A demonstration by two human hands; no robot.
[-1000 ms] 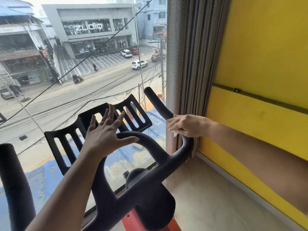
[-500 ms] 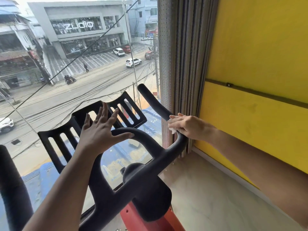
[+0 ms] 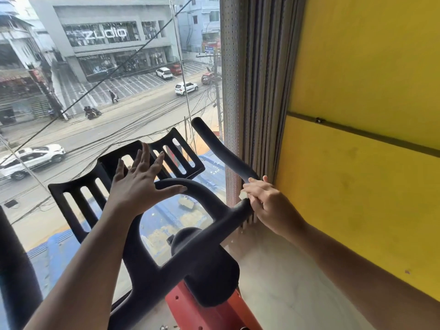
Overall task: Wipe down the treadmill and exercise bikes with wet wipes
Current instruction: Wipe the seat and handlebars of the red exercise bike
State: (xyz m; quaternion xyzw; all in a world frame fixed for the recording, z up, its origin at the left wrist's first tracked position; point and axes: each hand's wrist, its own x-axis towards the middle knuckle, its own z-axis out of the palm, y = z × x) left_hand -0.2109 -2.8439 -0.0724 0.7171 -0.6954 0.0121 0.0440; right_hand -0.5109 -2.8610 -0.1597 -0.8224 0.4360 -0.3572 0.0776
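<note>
An exercise bike's black handlebar (image 3: pixel 190 248) fills the lower middle, with a slotted black tray (image 3: pixel 78 194) at its front and an orange-red frame (image 3: pixel 204 313) below. My right hand (image 3: pixel 266 203) is closed around the right handlebar arm (image 3: pixel 223 153) at its bend, pressing a small white wet wipe (image 3: pixel 243 194) against the bar; only a scrap of the wipe shows. My left hand (image 3: pixel 140 184) is open with fingers spread, palm resting against the curved centre bar, thumb lying along it.
A floor-to-ceiling window (image 3: pixel 107 103) stands just behind the bike. A folded perforated blind (image 3: pixel 252 91) hangs at the right of the glass, beside a yellow wall (image 3: pixel 369 163). Another black handlebar end (image 3: pixel 14 270) rises at the left edge. Pale floor (image 3: pixel 285 282) lies right of the bike.
My right hand with the wipe has slid down the right handlebar arm toward its bend. The left hand has stayed on the centre bar.
</note>
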